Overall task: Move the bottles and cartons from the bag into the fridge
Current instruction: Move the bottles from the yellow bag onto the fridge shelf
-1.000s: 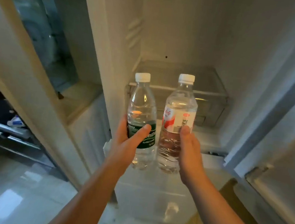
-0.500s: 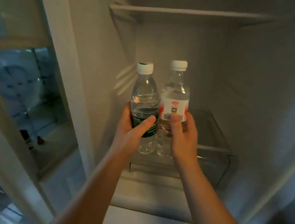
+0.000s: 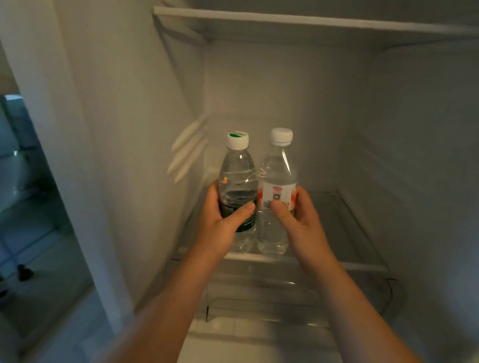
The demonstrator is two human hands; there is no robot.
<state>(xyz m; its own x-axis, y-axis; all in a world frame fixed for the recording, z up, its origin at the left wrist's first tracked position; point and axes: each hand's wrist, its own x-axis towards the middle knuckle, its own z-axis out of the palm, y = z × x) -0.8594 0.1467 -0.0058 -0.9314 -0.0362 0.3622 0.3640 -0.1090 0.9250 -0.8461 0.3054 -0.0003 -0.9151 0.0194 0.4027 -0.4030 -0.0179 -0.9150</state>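
Two clear water bottles stand upright side by side inside the fridge (image 3: 410, 138), touching each other, each held by one hand. The left hand (image 3: 220, 223) grips the green-label bottle (image 3: 237, 181); its fingers (image 3: 241, 213) are curled round the dark green label, thumb across the near side. The right hand (image 3: 298, 224) grips the red-label bottle (image 3: 278, 170), its fingers (image 3: 280, 211) wrapped round the red and white label, thumb pressed on the near face. Both bottles have white caps, and the left one carries a green mark on top.

The bottle bases sit at the near edge of the glass shelf (image 3: 364, 268), toward its left side; whether they rest on the glass or hang just above it cannot be told. Below that shelf lies a clear drawer (image 3: 280, 300). Well above the caps runs a white upper shelf (image 3: 304, 22). Pale ribs (image 3: 187, 148) line the fridge's left wall, just beside the green-label bottle. At far left, a bluish glass panel (image 3: 14, 190) shows blurred dark shapes behind it.
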